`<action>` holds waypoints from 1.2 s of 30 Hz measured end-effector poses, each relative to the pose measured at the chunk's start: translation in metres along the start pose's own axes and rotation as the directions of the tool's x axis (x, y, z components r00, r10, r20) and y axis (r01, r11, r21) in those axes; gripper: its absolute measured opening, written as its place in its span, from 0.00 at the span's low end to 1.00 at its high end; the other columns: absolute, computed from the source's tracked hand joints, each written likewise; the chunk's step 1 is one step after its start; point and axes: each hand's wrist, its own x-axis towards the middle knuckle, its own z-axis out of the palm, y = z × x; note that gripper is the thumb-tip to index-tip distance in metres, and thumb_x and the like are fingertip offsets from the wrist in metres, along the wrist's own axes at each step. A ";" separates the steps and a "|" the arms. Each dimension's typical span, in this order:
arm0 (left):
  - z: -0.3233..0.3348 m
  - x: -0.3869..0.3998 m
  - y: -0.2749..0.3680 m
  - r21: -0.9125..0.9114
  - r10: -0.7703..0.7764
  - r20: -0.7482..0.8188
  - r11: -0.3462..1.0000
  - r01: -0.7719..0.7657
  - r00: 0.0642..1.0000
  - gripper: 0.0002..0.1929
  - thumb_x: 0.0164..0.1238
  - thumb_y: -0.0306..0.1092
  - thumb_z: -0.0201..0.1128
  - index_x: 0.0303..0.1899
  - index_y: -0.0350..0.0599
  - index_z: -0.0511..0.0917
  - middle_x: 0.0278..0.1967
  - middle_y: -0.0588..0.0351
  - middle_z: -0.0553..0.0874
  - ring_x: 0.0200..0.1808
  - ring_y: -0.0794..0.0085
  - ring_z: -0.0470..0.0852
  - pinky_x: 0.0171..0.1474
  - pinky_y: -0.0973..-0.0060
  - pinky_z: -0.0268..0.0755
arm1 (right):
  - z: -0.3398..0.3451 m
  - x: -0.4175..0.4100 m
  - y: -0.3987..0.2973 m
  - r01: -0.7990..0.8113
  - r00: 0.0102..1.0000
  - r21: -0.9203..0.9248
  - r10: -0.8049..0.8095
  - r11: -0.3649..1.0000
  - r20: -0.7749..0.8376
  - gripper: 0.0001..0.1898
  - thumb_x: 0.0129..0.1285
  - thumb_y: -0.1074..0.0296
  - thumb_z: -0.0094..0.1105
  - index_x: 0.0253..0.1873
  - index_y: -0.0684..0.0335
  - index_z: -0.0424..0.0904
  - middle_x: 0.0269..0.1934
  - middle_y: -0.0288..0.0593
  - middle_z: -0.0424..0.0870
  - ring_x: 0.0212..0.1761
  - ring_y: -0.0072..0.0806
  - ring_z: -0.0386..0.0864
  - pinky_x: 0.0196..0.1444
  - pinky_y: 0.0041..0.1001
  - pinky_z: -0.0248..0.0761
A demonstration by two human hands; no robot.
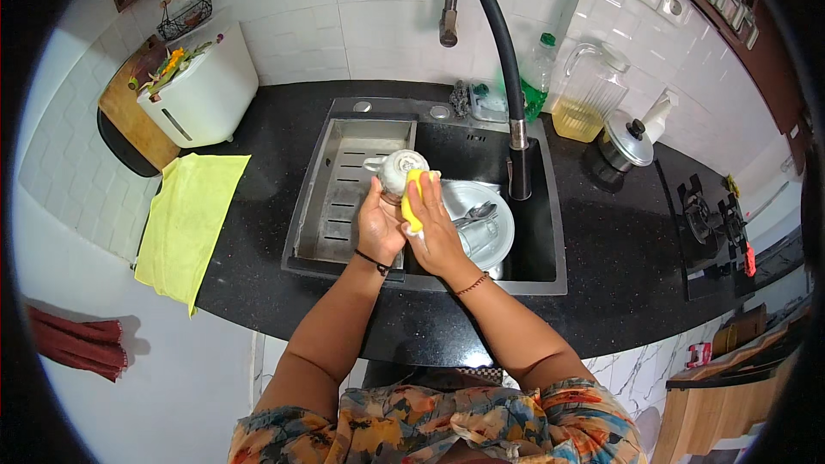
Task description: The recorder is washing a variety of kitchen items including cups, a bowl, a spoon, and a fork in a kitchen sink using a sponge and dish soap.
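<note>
My left hand (381, 224) holds a light-coloured ceramic cup (394, 169) over the sink, its base facing up and its handle pointing left. In my right hand (433, 232) is a yellow sponge (412, 203), pressed to the cup's right side. White suds show at the sponge's lower end. Below and right of my hands, a white plate (504, 235) lies in the black basin (451, 142). On it are a metal spoon (482, 209) and a clear drinking glass (480, 238). My fingers partly hide the cup and the plate's left side.
A slotted steel drainer tray (335, 206) fills the sink's left part. The black flexible faucet (503, 26) arches above the basin. At right stand a green liquid bottle (536, 77), a pitcher (590, 93), a lidded pot (624, 142) and a gas hob (702, 225). A yellow-green cloth (190, 225) hangs at left.
</note>
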 end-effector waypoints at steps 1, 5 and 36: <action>0.000 0.000 0.000 0.000 0.000 0.000 1.000 0.000 1.000 0.27 0.70 0.52 0.39 0.57 0.38 0.66 0.56 0.49 0.72 0.56 0.61 0.71 0.60 0.64 0.61 | 0.001 -0.001 0.001 0.000 1.000 0.000 0.000 1.000 0.000 0.29 0.62 0.62 0.48 0.67 0.62 0.53 0.67 0.59 0.46 0.69 0.56 0.44 0.68 0.41 0.43; -0.003 0.001 0.004 0.073 -0.010 0.013 0.997 0.009 1.000 0.25 0.70 0.50 0.40 0.58 0.39 0.64 0.56 0.49 0.72 0.59 0.62 0.69 0.62 0.61 0.59 | 0.001 0.001 0.002 -0.042 0.992 0.258 0.071 0.965 -0.104 0.28 0.68 0.57 0.39 0.67 0.65 0.50 0.68 0.62 0.42 0.70 0.54 0.43 0.68 0.38 0.42; 0.001 0.001 -0.011 0.539 0.135 -0.006 0.835 -0.110 0.991 0.13 0.71 0.39 0.46 0.48 0.40 0.70 0.42 0.57 0.79 0.43 0.75 0.77 0.47 0.75 0.68 | -0.012 0.006 0.003 -0.105 0.973 -0.004 0.101 0.995 -0.208 0.27 0.61 0.66 0.49 0.65 0.61 0.58 0.62 0.54 0.58 0.64 0.51 0.54 0.65 0.41 0.47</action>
